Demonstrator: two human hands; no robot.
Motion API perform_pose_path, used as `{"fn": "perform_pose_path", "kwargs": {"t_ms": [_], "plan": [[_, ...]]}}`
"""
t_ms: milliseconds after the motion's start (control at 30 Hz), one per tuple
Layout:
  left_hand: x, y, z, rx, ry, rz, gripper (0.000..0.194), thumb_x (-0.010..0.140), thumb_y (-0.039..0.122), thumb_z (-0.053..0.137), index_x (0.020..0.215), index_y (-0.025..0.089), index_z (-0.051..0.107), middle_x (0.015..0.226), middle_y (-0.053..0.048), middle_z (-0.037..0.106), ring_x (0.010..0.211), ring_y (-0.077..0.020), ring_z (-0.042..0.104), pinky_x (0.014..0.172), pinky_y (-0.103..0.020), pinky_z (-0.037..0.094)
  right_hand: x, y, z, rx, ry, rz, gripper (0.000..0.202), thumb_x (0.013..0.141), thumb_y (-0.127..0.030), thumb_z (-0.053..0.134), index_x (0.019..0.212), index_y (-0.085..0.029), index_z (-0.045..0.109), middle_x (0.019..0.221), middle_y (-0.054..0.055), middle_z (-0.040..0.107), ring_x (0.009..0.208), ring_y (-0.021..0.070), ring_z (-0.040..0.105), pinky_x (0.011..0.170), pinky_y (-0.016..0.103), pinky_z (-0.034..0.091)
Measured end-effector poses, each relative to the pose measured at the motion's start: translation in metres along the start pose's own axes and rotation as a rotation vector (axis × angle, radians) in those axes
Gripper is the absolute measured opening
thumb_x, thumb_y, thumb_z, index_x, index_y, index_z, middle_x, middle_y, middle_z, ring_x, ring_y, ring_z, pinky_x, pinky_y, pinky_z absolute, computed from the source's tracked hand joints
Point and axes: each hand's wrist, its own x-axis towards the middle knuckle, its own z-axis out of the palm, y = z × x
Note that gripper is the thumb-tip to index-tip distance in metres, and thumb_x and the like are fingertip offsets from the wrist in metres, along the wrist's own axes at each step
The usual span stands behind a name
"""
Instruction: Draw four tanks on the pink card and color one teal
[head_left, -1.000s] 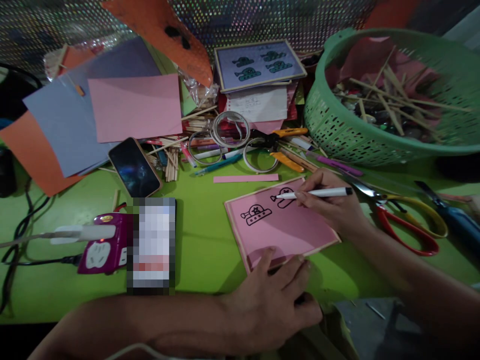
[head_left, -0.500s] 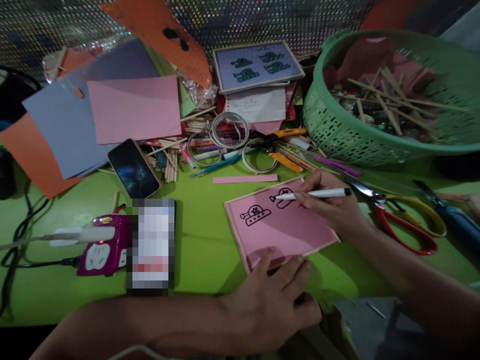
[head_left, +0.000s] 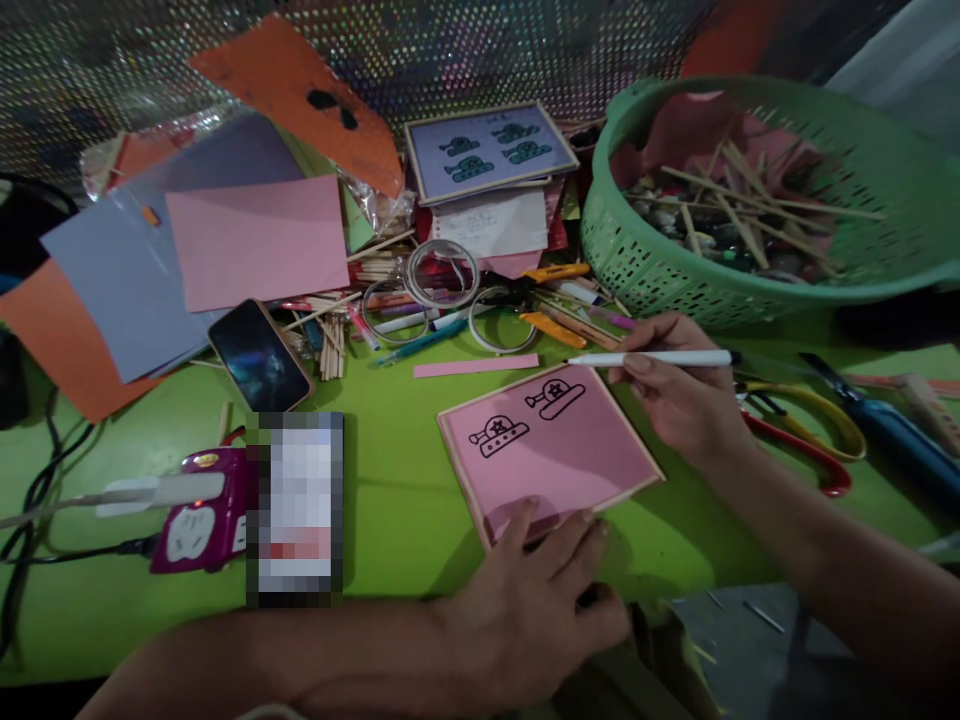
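A pink card (head_left: 559, 445) edged with thin wooden strips lies on the green table (head_left: 397, 480). Two black-outlined tanks with stars are drawn on its upper half; the left one has small circles along its track, the right one's track is plain. My left hand (head_left: 544, 590) rests with spread fingers on the card's lower edge. My right hand (head_left: 679, 395) grips a white marker (head_left: 660, 358) between thumb and fingers. The marker's black tip is off the drawing, near the card's top edge, pointing left. A pink paper strip (head_left: 476, 366) lies just behind the card.
A green basket (head_left: 675, 270) of sticks stands at back right. Scissors (head_left: 810, 430) lie right of my right hand. Tape rolls (head_left: 442, 272) and pens crowd the middle. A framed purple card (head_left: 491, 150) sits behind. Left are coloured sheets (head_left: 255, 240), a phone (head_left: 260, 355) and a pink power adapter (head_left: 202, 510).
My right hand has lifted the marker from the right tank and moved right and slightly up, uncovering that drawing. My left hand stays on the card. The whole view has shifted a little.
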Motion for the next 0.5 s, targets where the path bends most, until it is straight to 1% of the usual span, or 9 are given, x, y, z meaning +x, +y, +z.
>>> {"fn": "perform_pose_path", "kwargs": {"t_ms": [67, 167, 200, 267, 367, 500], "plan": [[0.0, 0.0, -0.002, 0.004, -0.014, 0.0, 0.017, 0.097, 0.035, 0.061, 0.112, 0.025, 0.062, 0.147, -0.018, 0.061, 0.136, -0.0334, 0.055, 0.105, -0.059, 0.037, 0.001, -0.003, -0.002, -0.012, 0.008, -0.001, 0.025, 0.076, -0.038, 0.087, 0.082, -0.027, 0.065, 0.071, -0.002, 0.062, 0.058, 0.0127, 0.058, 0.043, 0.026, 0.03], [0.0, 0.0, -0.004, 0.034, -0.021, -0.009, 0.021, 0.097, 0.039, 0.064, 0.113, 0.026, 0.063, 0.147, -0.017, 0.061, 0.136, -0.033, 0.055, 0.105, -0.057, 0.037, 0.003, -0.006, -0.003, 0.002, 0.025, -0.013, 0.027, 0.073, -0.041, 0.089, 0.08, -0.027, 0.067, 0.067, -0.002, 0.064, 0.05, 0.0103, 0.051, 0.041, 0.026, 0.027], [0.0, 0.001, -0.004, 0.044, -0.016, -0.013, 0.022, 0.096, 0.041, 0.064, 0.113, 0.026, 0.063, 0.147, -0.016, 0.061, 0.135, -0.0326, 0.055, 0.106, -0.056, 0.036, 0.003, -0.007, -0.003, 0.011, 0.032, -0.014, 0.028, 0.071, -0.041, 0.089, 0.078, -0.026, 0.067, 0.065, -0.002, 0.064, 0.049, 0.0096, 0.049, 0.041, 0.025, 0.026], [0.0, 0.0, -0.004, 0.058, 0.015, -0.013, 0.023, 0.096, 0.044, 0.065, 0.112, 0.026, 0.064, 0.146, -0.015, 0.063, 0.133, -0.0313, 0.056, 0.106, -0.054, 0.036, 0.003, -0.009, -0.003, 0.027, 0.05, -0.017, 0.029, 0.068, -0.041, 0.09, 0.076, -0.025, 0.067, 0.063, -0.002, 0.065, 0.048, 0.0095, 0.049, 0.04, 0.025, 0.024], [-0.001, -0.001, -0.005, 0.066, 0.065, -0.013, 0.022, 0.096, 0.043, 0.067, 0.108, 0.026, 0.064, 0.143, -0.014, 0.065, 0.129, -0.0292, 0.058, 0.104, -0.051, 0.037, 0.004, -0.012, -0.002, 0.034, 0.051, -0.014, 0.025, 0.069, -0.036, 0.088, 0.076, -0.023, 0.068, 0.063, -0.001, 0.064, 0.05, 0.0096, 0.052, 0.041, 0.024, 0.024], [-0.001, -0.002, -0.004, 0.079, 0.111, -0.038, 0.022, 0.094, 0.043, 0.07, 0.104, 0.026, 0.062, 0.144, -0.013, 0.064, 0.125, -0.0277, 0.059, 0.1, -0.047, 0.039, 0.003, -0.013, -0.003, 0.055, 0.066, 0.001, 0.022, 0.066, -0.029, 0.087, 0.075, -0.022, 0.068, 0.064, -0.001, 0.064, 0.051, 0.0094, 0.054, 0.042, 0.023, 0.026]]}}
